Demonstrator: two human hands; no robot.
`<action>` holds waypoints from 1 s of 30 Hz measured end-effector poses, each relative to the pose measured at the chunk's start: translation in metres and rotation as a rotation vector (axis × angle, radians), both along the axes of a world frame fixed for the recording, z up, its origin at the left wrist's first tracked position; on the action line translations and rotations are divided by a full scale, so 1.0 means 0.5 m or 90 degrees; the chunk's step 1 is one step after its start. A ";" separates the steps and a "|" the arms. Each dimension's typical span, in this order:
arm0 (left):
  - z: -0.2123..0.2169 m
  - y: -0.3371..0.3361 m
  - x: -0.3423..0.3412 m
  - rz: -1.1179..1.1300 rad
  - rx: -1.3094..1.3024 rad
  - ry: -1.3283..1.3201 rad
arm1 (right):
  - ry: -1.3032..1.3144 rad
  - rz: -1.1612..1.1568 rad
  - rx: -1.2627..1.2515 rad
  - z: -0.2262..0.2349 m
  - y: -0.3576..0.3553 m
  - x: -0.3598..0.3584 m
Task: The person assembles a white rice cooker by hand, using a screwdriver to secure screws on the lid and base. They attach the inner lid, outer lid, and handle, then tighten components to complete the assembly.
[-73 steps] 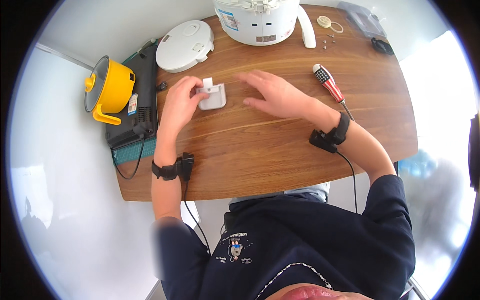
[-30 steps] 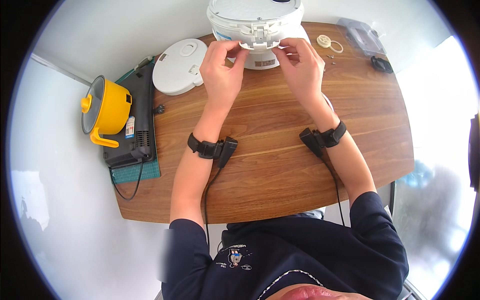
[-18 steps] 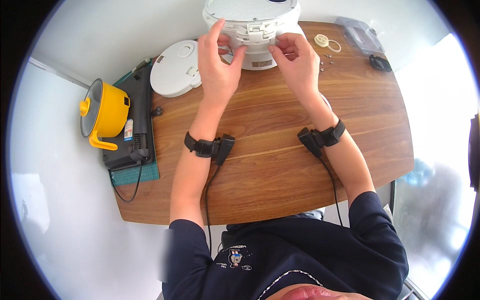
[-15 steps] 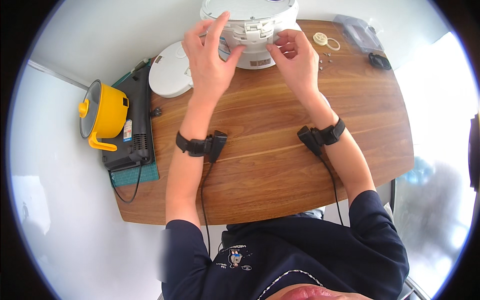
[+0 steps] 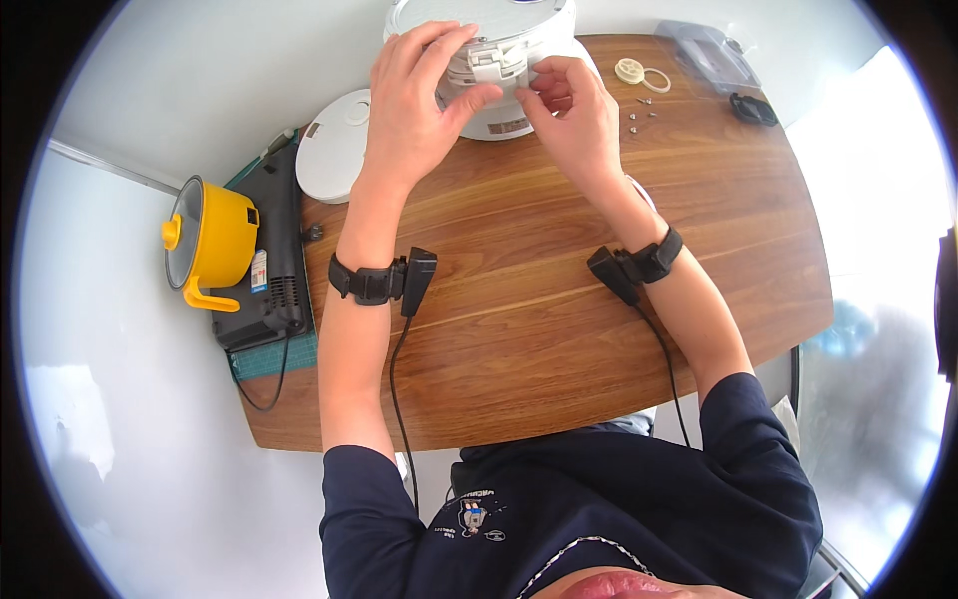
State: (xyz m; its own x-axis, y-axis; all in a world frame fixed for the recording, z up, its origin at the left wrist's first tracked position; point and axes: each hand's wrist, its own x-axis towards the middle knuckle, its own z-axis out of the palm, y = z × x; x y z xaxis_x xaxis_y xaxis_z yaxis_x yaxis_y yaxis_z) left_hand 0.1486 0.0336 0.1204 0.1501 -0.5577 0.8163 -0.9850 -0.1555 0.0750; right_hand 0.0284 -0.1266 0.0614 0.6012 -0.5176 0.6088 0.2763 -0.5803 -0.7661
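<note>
White plastic forms the body of the main appliance point(image 5: 496, 122), which stands at the far side of the table point(image 5: 499, 349), near its middle, its top cut off by the picture's upper edge. On its near side sits a white latch-like fitting point(image 5: 486, 66), below the appliance's rim.

Both hands are at this fitting. The left hand point(image 5: 414, 110) is spread, its fingers over the rim and its thumb extended toward the fitting's lower left. The right hand point(image 5: 574, 112) is curled at the fitting's right end, thumb and forefinger close together; whether they pinch anything cannot be told. Each forearm wears a black strap point(image 5: 364, 283) with a cabled black block.

Left of the appliance lies a round white lid point(image 5: 327, 155), partly hidden by the left hand. Farther left, a yellow pot point(image 5: 228, 235) rests on a flat black unit point(image 5: 274, 205), with a green mat point(image 5: 279, 357) showing beneath. On the right are a cream cap point(image 5: 629, 70) with a ring, several small screws point(image 5: 633, 130), a clear plastic package point(image 5: 704, 55) and a small black part point(image 5: 752, 109).
</note>
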 end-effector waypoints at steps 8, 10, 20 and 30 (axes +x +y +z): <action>0.013 -0.014 -0.007 -0.042 0.003 0.136 | -0.009 0.005 -0.002 -0.008 -0.002 -0.001; 0.003 -0.018 -0.007 -0.045 -0.016 0.144 | -0.013 0.007 -0.005 -0.010 -0.002 -0.001; -0.039 -0.042 0.002 -0.079 -0.094 0.155 | -0.027 -0.010 0.005 -0.012 -0.002 0.000; -0.041 -0.027 0.009 -0.070 -0.031 0.099 | 0.000 0.015 0.037 -0.026 -0.012 0.004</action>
